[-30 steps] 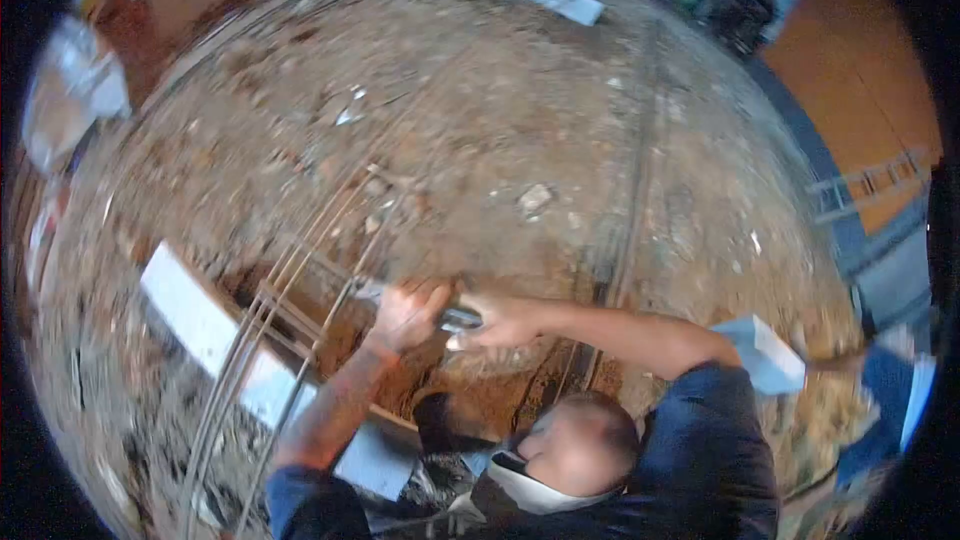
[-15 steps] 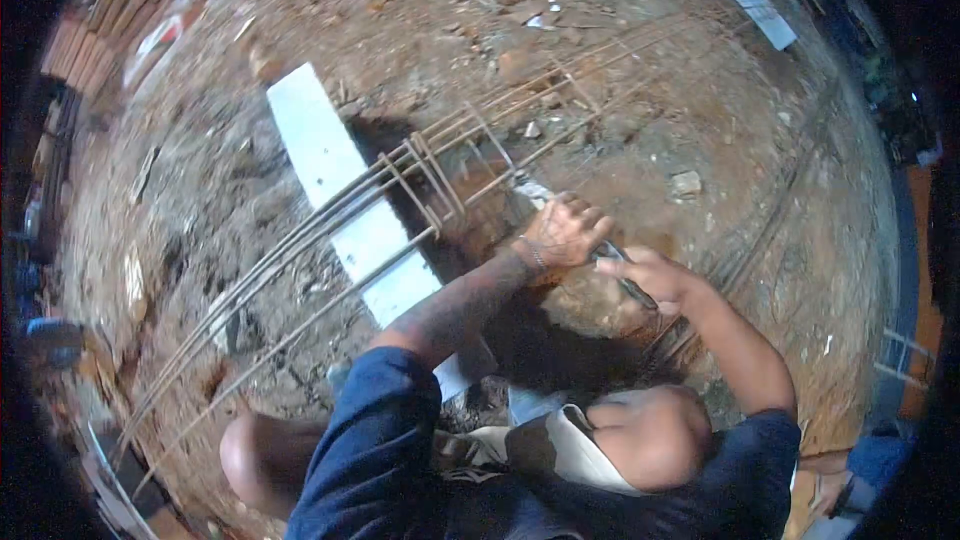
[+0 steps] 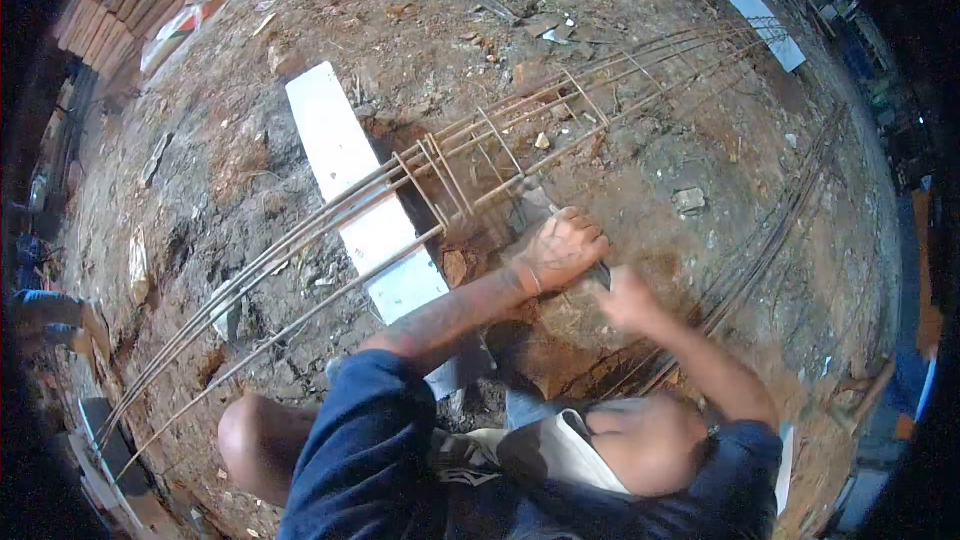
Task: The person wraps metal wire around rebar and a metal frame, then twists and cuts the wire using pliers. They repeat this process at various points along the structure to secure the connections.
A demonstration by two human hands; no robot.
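My left hand (image 3: pixel 568 250) is wrapped round a dark pincer-like tool (image 3: pixel 603 275), whose blurred head reaches the near bar of a rebar cage (image 3: pixel 565 151). My right hand (image 3: pixel 632 300) is smeared by motion and looks closed at the tool's handle end, just right of and below the left hand. Long thin steel bars make up the cage, with square stirrups (image 3: pixel 500 142) around them. Two stirrups stand close together to the left of the tool. Whether wire sits in the tool's jaws cannot be made out.
A white board (image 3: pixel 325 130) lies under the cage's left part, another white board (image 3: pixel 768 30) under its far end. Loose bars (image 3: pixel 775 235) lie on the uneven dirt at right. Stacked bricks (image 3: pixel 125 10) stand far left. Another person's leg (image 3: pixel 45 310) shows at the left edge.
My right hand has shifted left and slightly down, closer to my left hand, with the tool turning between them. The view has moved a little; the cage stays in place.
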